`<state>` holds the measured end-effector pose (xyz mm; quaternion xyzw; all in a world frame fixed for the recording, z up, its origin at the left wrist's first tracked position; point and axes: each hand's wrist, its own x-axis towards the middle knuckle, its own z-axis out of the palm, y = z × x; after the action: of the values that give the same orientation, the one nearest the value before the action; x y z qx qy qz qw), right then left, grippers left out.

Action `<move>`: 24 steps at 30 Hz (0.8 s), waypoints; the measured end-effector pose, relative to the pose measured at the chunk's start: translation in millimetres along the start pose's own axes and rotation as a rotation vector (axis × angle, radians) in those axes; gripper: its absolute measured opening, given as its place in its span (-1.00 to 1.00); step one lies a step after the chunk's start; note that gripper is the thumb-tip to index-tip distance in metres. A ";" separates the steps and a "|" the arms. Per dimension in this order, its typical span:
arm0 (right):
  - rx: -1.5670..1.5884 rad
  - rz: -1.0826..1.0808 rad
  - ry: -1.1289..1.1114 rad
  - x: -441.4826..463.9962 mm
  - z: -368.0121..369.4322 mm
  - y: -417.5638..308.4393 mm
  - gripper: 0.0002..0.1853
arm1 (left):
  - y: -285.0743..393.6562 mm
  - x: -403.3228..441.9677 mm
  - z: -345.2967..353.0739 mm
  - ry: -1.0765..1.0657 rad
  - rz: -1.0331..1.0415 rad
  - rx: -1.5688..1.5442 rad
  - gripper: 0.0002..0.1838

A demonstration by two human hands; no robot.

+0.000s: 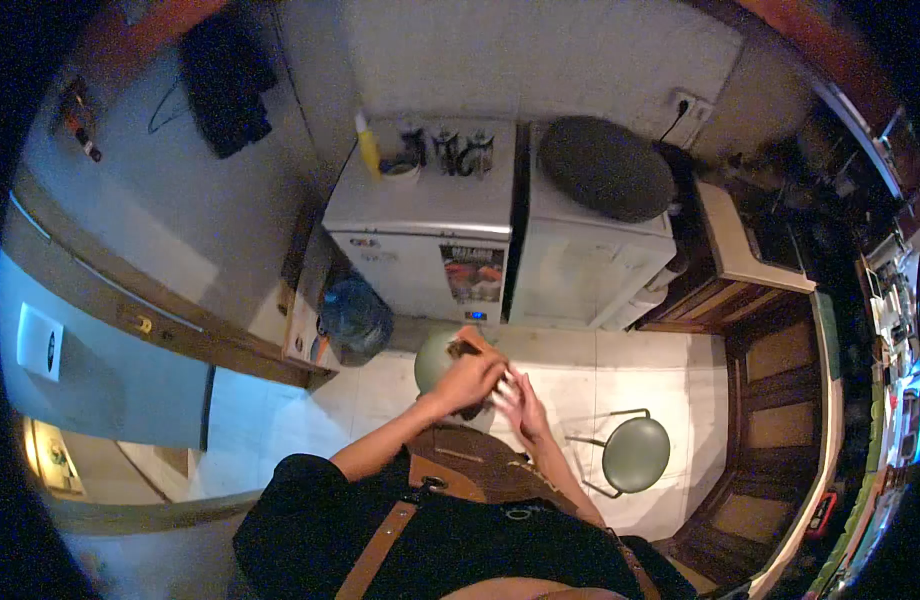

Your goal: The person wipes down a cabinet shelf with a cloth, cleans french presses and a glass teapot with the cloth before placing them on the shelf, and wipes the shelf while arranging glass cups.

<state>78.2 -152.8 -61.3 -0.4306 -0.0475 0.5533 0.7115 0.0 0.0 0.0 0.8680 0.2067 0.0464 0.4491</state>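
My left hand (468,383) is closed around a brown-orange, leather-like piece, whose upper end (467,338) sticks out beyond the fingers. The rest of it is hidden under the hand, so its exact kind does not show. My right hand (521,408) is close against the left one, its fingers meeting the left fingertips. Those right fingers are blurred, and I cannot tell whether they grip anything. Beneath both hands is a round green stool seat (432,366), partly covered. A brown apron (470,462) hangs on my front.
A second green stool (636,455) stands at the right. Ahead are two white appliances (410,270) (590,270), with a dark round lid-like object (607,168) on the right one. A blue water jug (356,316) is on the floor. Wooden cabinets (775,420) line the right side.
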 end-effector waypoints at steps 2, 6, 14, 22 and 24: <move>0.363 -0.074 -0.002 15.5 22.3 9.6 -0.26 | 11.9 7.9 -1.9 -0.077 0.242 0.157 -0.71; 0.554 -0.137 0.062 4.8 16.3 -46.0 -0.27 | 55.4 8.9 1.8 -0.160 0.415 0.095 -0.56; 0.327 -0.360 -0.086 63.2 58.6 -104.6 -0.25 | 34.1 28.5 -60.7 -0.043 0.511 -0.229 -0.34; 0.505 -0.282 0.087 106.9 135.2 -59.2 -0.31 | 4.3 68.9 -132.0 -0.064 0.474 -0.214 -0.50; 0.804 -0.348 -0.258 131.2 103.0 -54.5 -0.22 | -6.2 77.2 -138.3 -0.166 0.499 -0.388 -0.48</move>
<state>113.1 12.6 -14.4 -0.0331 0.0111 0.4490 0.8929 31.5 139.3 68.9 0.7911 -0.0624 0.1228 0.5960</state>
